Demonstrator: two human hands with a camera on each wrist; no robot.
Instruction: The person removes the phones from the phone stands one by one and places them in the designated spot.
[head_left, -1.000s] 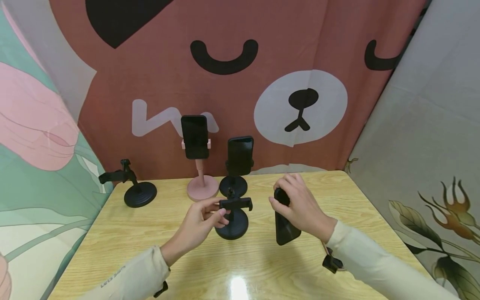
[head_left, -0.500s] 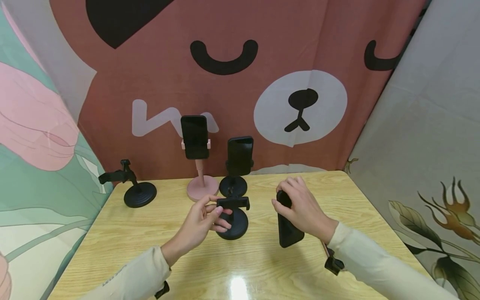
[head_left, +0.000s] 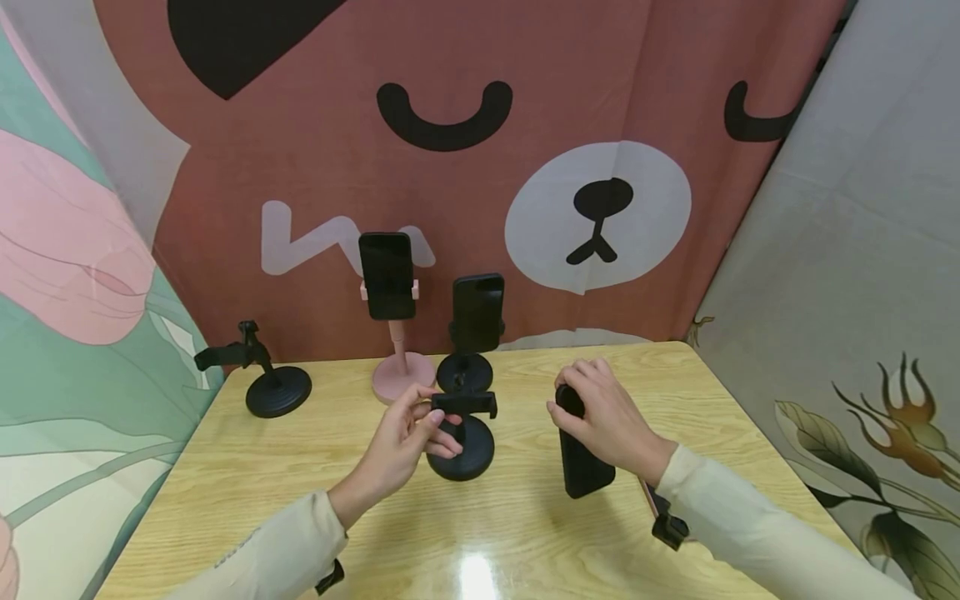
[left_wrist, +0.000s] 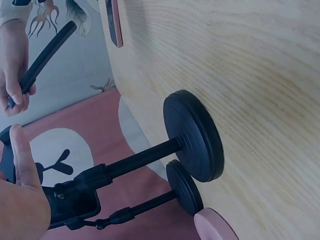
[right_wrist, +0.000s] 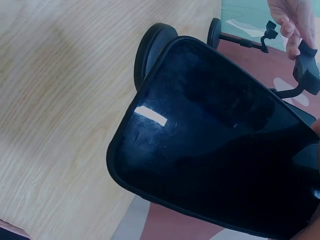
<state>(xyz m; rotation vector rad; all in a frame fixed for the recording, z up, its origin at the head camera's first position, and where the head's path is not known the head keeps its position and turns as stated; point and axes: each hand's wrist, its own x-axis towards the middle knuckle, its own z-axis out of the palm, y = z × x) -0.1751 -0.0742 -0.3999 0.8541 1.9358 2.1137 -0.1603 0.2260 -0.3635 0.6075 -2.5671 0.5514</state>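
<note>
My left hand (head_left: 401, 437) pinches the left end of the clamp (head_left: 468, 405) on a black phone stand with a round base (head_left: 463, 460). That base stands on the table, and nothing sits in the clamp. To its right, my right hand (head_left: 611, 421) grips a black smartphone (head_left: 583, 468) by its upper end, tilted and held above the table. In the right wrist view the smartphone (right_wrist: 200, 135) fills the middle, its dark glossy face showing. The stand's pole (left_wrist: 145, 159) is seen from the side in the left wrist view.
Behind stand a pink phone stand (head_left: 403, 379) and another black one (head_left: 480, 372), each bearing a phone. An unloaded black stand (head_left: 279, 392) is at the back left of the wooden table (head_left: 300, 475). Partly under my right forearm lies a pink-edged phone (left_wrist: 115, 25).
My right hand has drifted slightly right and toward me with the smartphone. The clamp in my left hand has shifted a little left.
</note>
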